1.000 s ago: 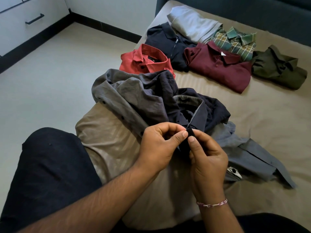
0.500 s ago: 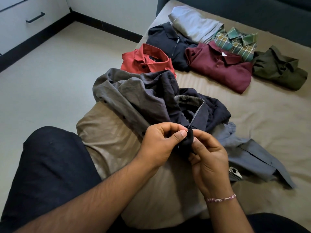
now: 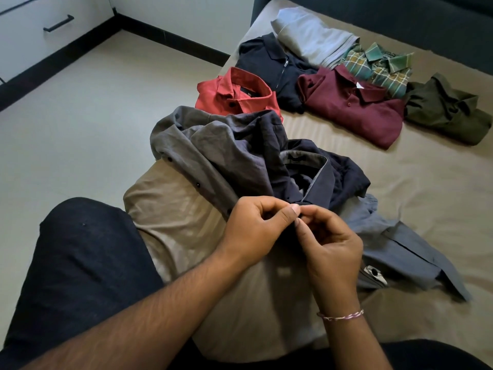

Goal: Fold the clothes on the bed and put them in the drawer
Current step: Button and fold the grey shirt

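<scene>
Both hands, left hand (image 3: pixel 256 228) and right hand (image 3: pixel 330 244), pinch the dark shirt (image 3: pixel 240 156) at its collar front, fingers (image 3: pixel 290 212) narrowly closed on cloth. The shirt lies crumpled on the bed (image 3: pixel 400 188). Judgement: fasten the top button squarely before flattening and folding.

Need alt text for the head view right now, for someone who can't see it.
Both hands, left hand and right hand, pinch the front edge of a dark navy shirt crumpled on a tan-sheeted bed. Six folded shirts lie beyond; a closed drawer stands far left.
</scene>
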`<action>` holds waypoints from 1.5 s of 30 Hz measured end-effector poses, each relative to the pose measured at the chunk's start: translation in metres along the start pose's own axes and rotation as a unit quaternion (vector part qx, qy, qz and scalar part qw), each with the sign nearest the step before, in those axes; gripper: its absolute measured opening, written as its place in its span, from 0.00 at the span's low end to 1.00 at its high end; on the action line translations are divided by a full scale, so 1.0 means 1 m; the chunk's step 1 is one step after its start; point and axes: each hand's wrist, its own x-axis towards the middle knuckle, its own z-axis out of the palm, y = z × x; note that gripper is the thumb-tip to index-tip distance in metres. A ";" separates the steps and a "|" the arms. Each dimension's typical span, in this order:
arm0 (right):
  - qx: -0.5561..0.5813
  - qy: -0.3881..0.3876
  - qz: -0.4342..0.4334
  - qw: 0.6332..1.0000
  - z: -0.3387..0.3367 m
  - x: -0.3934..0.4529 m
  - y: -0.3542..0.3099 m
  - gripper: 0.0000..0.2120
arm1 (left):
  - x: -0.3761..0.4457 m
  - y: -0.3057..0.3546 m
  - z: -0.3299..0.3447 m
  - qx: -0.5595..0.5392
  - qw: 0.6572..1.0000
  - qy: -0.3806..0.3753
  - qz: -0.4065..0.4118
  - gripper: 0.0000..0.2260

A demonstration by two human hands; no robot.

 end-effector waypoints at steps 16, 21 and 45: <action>-0.039 0.016 0.029 0.999 -0.001 0.002 0.000 0.07 | 0.005 -0.012 0.007 -0.033 0.999 -0.023 -0.033 0.07; -0.147 -0.100 -0.044 0.983 -0.007 0.006 -0.001 0.11 | 0.020 -0.013 -0.001 0.021 0.999 0.040 -0.010 0.11; -0.390 -0.263 -0.081 0.879 -0.081 0.032 -0.018 0.06 | 0.053 0.038 -0.128 0.385 0.898 -0.121 0.174 0.07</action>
